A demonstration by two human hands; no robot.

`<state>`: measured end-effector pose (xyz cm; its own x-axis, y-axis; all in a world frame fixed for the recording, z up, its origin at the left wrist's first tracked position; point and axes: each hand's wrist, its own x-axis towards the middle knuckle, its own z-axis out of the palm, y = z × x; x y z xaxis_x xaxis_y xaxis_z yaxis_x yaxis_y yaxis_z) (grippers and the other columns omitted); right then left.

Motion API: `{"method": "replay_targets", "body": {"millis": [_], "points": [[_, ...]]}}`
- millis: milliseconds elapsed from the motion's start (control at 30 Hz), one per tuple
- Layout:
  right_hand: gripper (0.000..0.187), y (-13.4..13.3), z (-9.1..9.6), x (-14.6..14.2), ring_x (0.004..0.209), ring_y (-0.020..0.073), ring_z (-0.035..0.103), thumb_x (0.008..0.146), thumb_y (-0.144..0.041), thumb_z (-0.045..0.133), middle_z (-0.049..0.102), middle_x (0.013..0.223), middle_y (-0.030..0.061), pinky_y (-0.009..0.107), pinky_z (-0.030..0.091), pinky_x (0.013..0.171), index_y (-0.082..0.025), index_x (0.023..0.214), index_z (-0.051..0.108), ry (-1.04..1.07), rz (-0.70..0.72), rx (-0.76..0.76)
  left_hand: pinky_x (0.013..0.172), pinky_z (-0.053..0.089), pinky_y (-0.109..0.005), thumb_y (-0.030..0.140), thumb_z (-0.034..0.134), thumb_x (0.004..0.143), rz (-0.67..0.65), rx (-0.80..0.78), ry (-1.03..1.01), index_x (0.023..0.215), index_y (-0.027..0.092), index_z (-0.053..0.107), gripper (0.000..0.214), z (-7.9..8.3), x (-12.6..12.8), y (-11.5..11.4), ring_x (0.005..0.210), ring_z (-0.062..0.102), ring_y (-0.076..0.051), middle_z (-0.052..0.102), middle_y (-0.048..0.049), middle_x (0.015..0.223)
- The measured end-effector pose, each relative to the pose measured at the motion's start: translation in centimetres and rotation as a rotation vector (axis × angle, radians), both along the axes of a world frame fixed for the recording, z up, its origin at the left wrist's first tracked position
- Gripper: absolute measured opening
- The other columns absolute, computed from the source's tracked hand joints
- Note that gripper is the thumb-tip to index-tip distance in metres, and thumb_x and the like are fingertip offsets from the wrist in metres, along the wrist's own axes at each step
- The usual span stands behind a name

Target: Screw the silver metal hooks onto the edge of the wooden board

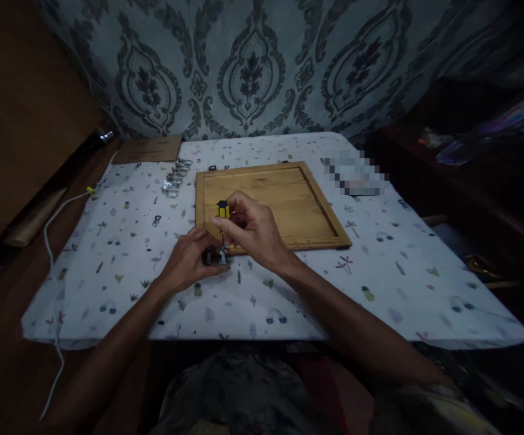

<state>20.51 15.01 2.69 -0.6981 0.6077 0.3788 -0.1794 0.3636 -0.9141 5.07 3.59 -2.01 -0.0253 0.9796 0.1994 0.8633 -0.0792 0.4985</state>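
Observation:
Just left of the middle, a wooden framed panel (271,199) lies flat on the table. My right hand (257,232) is closed round the yellow and black handle of a screwdriver (222,209), held upright over the panel's near left edge. Its shaft points down at a small shiny metal fitting (224,256), perhaps a hinge, at that edge. My left hand (191,258) grips around the fitting, thumb on the near side and fingers curled by the panel's corner. Whether the screwdriver tip sits in a screw is too small to tell.
Several metal fittings (176,176) lie in a row left of the panel, with a cardboard piece (148,149) behind them. A blurred-out packet (356,175) is at the right. A white cable (53,260) hangs past the left edge of the patterned tablecloth (243,314).

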Motion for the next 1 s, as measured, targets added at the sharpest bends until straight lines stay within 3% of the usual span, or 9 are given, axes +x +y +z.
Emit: {"method": "replay_targets", "body": {"millis": [167, 333, 567, 767, 1000], "points": [[0.02, 0.26, -0.17, 0.22, 0.059, 0.0118, 0.063, 0.097, -0.038, 0.061, 0.061, 0.079, -0.0033, 0.025, 0.054, 0.055, -0.023, 0.111, 0.057, 0.009, 0.115, 0.013, 0.088, 0.052, -0.044, 0.036, 0.085, 0.079, 0.016, -0.014, 0.04, 0.107, 0.022, 0.069, 0.035, -0.03, 0.1, 0.02, 0.103, 0.064, -0.03, 0.071, -0.0062, 0.109], [0.018, 0.27, -0.53, -0.12, 0.054, 0.0113, 0.062, 0.095, -0.038, 0.064, 0.058, 0.072, -0.0059, 0.025, 0.052, 0.05, -0.024, 0.102, 0.055, 0.036, 0.154, -0.052, 0.089, 0.052, -0.046, 0.037, 0.084, 0.08, 0.02, -0.021, 0.018, 0.103, 0.023, 0.069, 0.031, 0.01, 0.12, 0.0, 0.103, 0.064, -0.03, 0.071, -0.0064, 0.107], [0.029, 0.01, -0.66, -0.04, 0.047, 0.0103, 0.059, 0.091, -0.045, 0.072, 0.058, 0.069, -0.0076, 0.024, 0.05, 0.045, -0.026, 0.095, 0.05, 0.018, 0.123, -0.137, 0.091, 0.051, -0.045, 0.033, 0.086, 0.079, -0.004, -0.017, -0.025, 0.103, 0.023, 0.069, 0.031, 0.36, 0.22, 0.08, 0.11, 0.063, -0.031, 0.071, -0.0067, 0.115], [0.034, 0.28, -0.59, 0.11, 0.044, 0.0071, 0.055, 0.09, -0.045, 0.073, 0.061, 0.077, -0.0068, 0.022, 0.045, 0.041, -0.026, 0.094, 0.045, 0.172, 0.009, -0.169, 0.082, 0.048, -0.041, 0.037, 0.088, 0.077, 0.023, -0.052, 0.031, 0.095, 0.021, 0.067, 0.032, 0.45, 0.22, 0.09, 0.096, 0.062, -0.029, 0.068, -0.0047, 0.096], [0.041, 0.76, -0.79, 0.3, 0.048, 0.0057, 0.054, 0.088, -0.053, 0.075, 0.059, 0.074, -0.0072, 0.019, 0.046, 0.043, -0.025, 0.092, 0.046, 0.215, -0.058, -0.153, 0.081, 0.046, -0.038, 0.038, 0.089, 0.077, 0.016, -0.031, -0.027, 0.098, 0.021, 0.07, 0.032, 0.03, -0.05, -0.04, 0.096, 0.06, -0.027, 0.068, -0.004, 0.097]]}}
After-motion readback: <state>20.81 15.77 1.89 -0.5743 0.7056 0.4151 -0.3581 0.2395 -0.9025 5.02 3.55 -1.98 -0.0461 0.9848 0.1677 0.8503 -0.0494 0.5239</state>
